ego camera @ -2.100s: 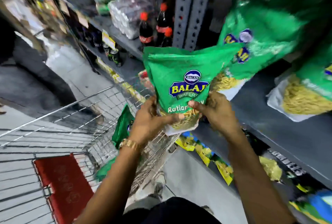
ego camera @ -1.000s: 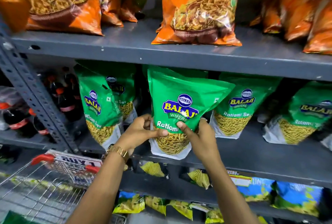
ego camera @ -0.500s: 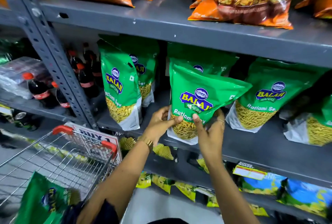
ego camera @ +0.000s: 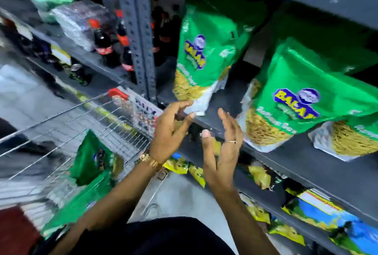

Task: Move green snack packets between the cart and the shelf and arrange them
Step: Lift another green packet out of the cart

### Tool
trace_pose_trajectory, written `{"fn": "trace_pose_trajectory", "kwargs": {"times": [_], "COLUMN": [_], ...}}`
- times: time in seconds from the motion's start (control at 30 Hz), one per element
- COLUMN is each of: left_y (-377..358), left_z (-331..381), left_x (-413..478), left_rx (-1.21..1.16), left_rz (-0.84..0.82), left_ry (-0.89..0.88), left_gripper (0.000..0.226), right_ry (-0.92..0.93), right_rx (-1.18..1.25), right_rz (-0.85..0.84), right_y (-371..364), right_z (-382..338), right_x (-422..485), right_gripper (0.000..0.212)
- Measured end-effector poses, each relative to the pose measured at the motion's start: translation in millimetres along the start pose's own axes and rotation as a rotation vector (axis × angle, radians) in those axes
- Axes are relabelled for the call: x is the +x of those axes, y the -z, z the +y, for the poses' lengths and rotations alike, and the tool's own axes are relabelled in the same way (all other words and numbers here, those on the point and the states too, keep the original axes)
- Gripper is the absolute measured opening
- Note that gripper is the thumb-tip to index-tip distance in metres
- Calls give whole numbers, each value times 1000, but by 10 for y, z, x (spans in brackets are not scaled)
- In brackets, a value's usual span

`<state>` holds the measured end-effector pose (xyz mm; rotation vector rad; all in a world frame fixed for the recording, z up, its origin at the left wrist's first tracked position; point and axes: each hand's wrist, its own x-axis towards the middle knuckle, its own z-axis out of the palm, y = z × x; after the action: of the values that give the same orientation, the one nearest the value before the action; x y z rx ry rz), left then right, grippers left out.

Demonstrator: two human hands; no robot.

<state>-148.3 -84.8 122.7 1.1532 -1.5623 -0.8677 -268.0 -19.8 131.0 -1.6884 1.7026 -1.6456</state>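
Observation:
Green snack packets stand on the grey shelf point(ego camera: 306, 158): one at the left end point(ego camera: 204, 54) beside the upright post, another point(ego camera: 302, 99) to its right, and a third partly seen behind it point(ego camera: 347, 140). My left hand point(ego camera: 171, 130) and my right hand point(ego camera: 223, 142) are both empty with fingers spread, in front of the shelf edge between those packets. The left fingertips are close to the bottom corner of the left packet. Two more green packets point(ego camera: 92, 164) lie in the wire cart point(ego camera: 61, 123) at lower left. The frame is blurred.
A grey perforated post point(ego camera: 135, 29) divides the shelving. Cola bottles point(ego camera: 106, 48) and wrapped goods stand left of it. Yellow and blue packets point(ego camera: 319, 213) fill the lower shelf. The cart's red seat flap point(ego camera: 14, 228) is at bottom left.
Both hands have let go of the green packet, which now stands on the shelf, and have drawn back open. The view has swung down and left toward the cart.

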Motion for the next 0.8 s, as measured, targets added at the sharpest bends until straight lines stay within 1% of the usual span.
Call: {"fn": "trace_pose_trajectory", "kwargs": {"times": [0.07,0.2,0.3,0.37,0.4,0.43,0.53,0.57,0.6,0.63,0.67,0.73,0.77,0.8], "left_y": [339,955,1395,1634,1745,1837,2048,2123,2203,2278,2355,2437,2441,2422], "left_z": [-201,-590,-853,-998,-1075,-1148,-1290,-1395,-1453,-1547,-1667,-1821,-1898,-1969], "left_x": [-126,-501,-882,-1162,-1307,-1451,-1828,-1961,-2047,-2141,-2217,-2309,-2347,-2384], "left_rx": [68,276,415,484,504,514,413,362,336,312,270,197,170,119], "left_rz": [63,165,223,274,312,348,433,438,404,321,204,-60,-133,-166], "left_ry": [18,41,164,294,393,491,802,901,1011,1126,1239,1437,1468,1503], "left_gripper": [26,22,22,25,31,42,95,107,111,107,100,75,60,47], "right_ry": [-30,-11,-67,-142,-176,-193,-239,-267,-315,-360,-395,-355,-297,-257], "right_rx": [56,101,81,25,-10,-82,-315,-397,-479,-585,-654,-751,-821,-882], "right_rz": [-178,-566,-916,-1093,-1167,-1238,-1462,-1575,-1706,-1845,-1958,-2109,-2181,-2197], "right_y": [-318,-1010,-1519,-1828,-1999,-2133,-2518,-2596,-2684,-2711,-2751,-2838,-2858,-2945], "right_z": [-61,-77,-101,-100,-59,-60,160,189,319,349,435,576,557,626], "right_x": [-62,-233,-403,-509,-568,-601,-711,-723,-770,-800,-830,-920,-947,-1000], "right_gripper": [43,37,34,32,34,37,42,42,43,46,54,87,93,88]}}
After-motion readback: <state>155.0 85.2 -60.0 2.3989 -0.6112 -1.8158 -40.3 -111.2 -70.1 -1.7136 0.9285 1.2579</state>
